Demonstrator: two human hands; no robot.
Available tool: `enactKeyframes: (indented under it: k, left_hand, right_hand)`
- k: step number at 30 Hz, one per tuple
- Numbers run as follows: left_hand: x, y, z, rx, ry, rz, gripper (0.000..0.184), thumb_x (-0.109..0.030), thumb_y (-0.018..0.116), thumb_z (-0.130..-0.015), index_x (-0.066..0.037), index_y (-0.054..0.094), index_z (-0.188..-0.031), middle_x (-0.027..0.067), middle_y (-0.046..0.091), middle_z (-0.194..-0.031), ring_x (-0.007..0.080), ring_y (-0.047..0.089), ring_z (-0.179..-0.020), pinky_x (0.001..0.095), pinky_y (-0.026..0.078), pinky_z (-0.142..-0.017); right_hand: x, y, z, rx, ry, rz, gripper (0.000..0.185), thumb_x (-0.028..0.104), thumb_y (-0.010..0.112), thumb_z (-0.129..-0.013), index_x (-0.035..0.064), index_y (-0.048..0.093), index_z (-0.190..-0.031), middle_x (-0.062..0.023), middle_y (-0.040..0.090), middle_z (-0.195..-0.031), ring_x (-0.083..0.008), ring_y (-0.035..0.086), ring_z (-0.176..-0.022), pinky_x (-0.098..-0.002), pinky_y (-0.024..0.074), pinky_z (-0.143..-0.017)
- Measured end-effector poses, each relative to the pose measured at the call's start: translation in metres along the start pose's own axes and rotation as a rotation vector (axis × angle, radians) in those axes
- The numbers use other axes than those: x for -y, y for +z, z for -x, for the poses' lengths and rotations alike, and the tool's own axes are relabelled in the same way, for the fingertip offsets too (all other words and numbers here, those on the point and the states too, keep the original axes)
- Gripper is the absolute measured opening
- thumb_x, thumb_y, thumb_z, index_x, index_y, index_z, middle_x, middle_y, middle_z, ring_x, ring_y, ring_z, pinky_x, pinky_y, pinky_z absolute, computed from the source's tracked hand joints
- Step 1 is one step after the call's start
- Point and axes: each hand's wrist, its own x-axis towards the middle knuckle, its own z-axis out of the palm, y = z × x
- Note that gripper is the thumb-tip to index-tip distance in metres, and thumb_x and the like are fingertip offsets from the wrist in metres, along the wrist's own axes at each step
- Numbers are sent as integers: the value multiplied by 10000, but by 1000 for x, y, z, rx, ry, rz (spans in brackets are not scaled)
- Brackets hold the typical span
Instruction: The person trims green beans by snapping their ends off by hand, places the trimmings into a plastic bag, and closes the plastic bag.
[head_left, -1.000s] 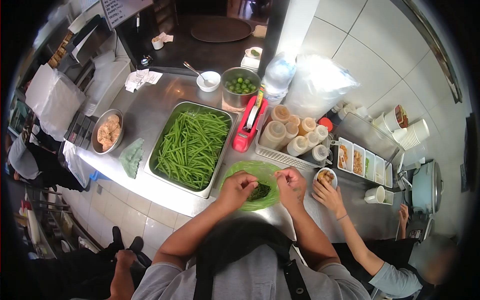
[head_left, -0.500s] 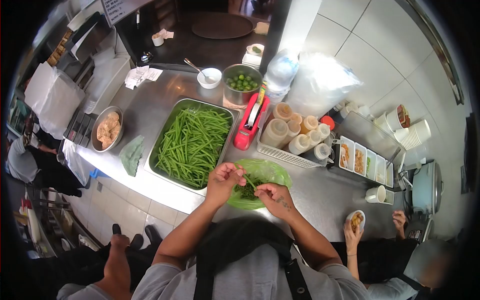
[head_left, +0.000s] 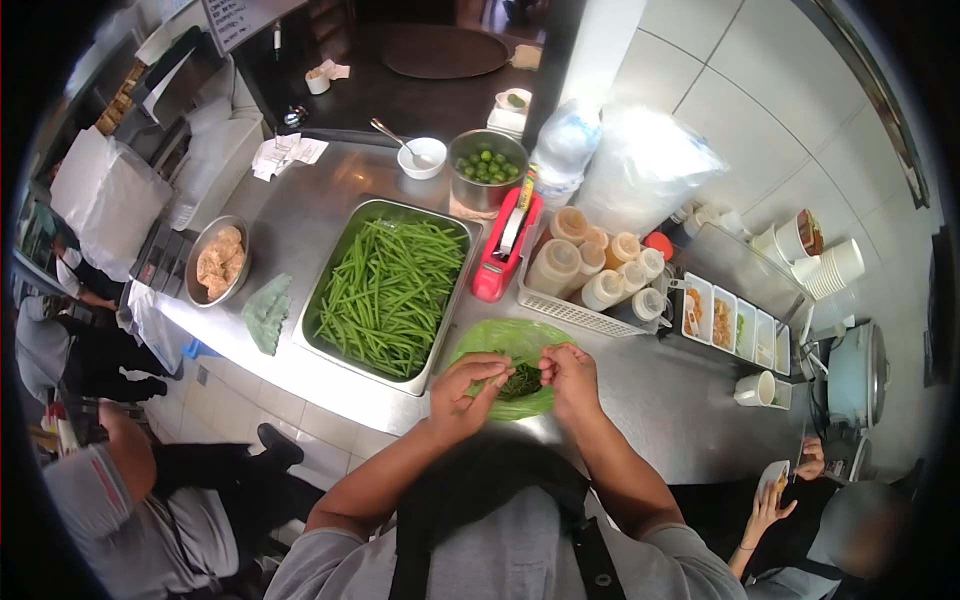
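My left hand is closed in a pinch at the left side of a green plastic bag, with part of a thin green bean at its fingertips. On the bag's right side my right hand is also pinched closed; whatever sits in its fingertips is too small to make out. Dark green trimmings lie inside the open bag, below and between both hands. Just to the left stands a deep metal pan heaped with long green beans.
A red tape dispenser and a white basket of squeeze bottles stand beyond the bag. A bowl of pale orange food and a green cloth lie left. A co-worker's hand holds a small dish at right; other people stand left.
My hands have moved apart, the right one up and to the right, from a bean stretched between them. The co-worker's dish at right moved further right; a person at left came closer.
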Motion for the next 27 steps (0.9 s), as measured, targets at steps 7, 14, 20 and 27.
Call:
enactKeyframes:
  k: [7, 14, 20, 27]
  left_hand:
    - [3, -82, -45, -351, -146, -425, 164, -60, 738, -866, 4, 699, -1012, 78, 684, -920, 131, 618, -741, 256, 499, -665]
    - [19, -127, -80, -270, -266, -795, 312, -117, 772, -832, -26, 691, -1119, 118, 667, -955, 182, 611, -753, 289, 507, -693]
    - [13, -24, -5, 480, -234, -641, 404, -207, 736, -849, -68, 646, -1219, 135, 637, -1216, 333, 618, -1095, 421, 488, -956]
    - [43, -7, 27, 670, -203, -1010, 394, -129, 566, -858, -72, 634, -1241, 100, 592, -1250, 291, 521, -1204, 492, 393, -1002]
  right_hand:
    - [-27, -20, 4, 303, -254, 874, 158, 101, 693, -826, 5, 664, -947, -75, 678, -804, -189, 640, -713, -333, 518, -674]
    - [-21, -18, 10, 240, -803, 1369, 246, 114, 716, -791, 48, 669, -1022, -128, 667, -954, -316, 666, -839, -410, 534, -754]
    - [-14, -19, 21, 368, -499, 1612, 243, 186, 732, -794, 51, 632, -969, -136, 647, -953, -339, 662, -871, -434, 526, -769]
    - [-19, -26, 26, 284, -582, 1709, 282, 182, 715, -798, 54, 590, -1016, -147, 643, -932, -336, 672, -837, -437, 531, -723]
